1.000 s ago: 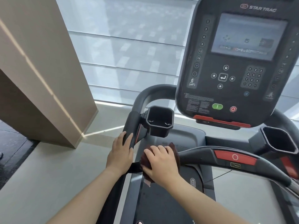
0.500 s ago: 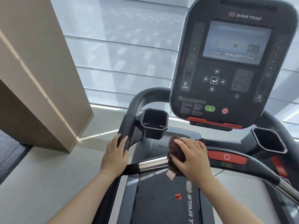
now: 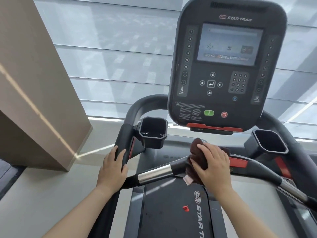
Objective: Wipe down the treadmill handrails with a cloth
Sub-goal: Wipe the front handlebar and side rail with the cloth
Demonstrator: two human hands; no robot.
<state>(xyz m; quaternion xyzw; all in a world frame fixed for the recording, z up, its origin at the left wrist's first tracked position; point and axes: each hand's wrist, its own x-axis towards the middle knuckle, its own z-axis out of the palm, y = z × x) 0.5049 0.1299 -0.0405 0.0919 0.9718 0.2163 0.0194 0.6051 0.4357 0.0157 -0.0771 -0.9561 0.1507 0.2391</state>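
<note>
While gripped, cloth (image 3: 197,157) underlies right hand (image 3: 214,166).

Fuzzy brown cloth (image 3: 197,157); handrail (image 3: 154,174) w/ shiny metal sleeve.

Left hand (image 3: 112,170): palm down, fingers curled in a grip. Right hand (image 3: 213,164): fingers spread, pressing downward. Forearms bare.

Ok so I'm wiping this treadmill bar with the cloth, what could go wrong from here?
1. The right hand presses the cloth beside the red strip on the front bar; sliding further right might press it.
2. The console looks lit, and its green button sits just above, so a lifted hand could bump it.
3. The cloth's tag dangles over the belt.
</note>
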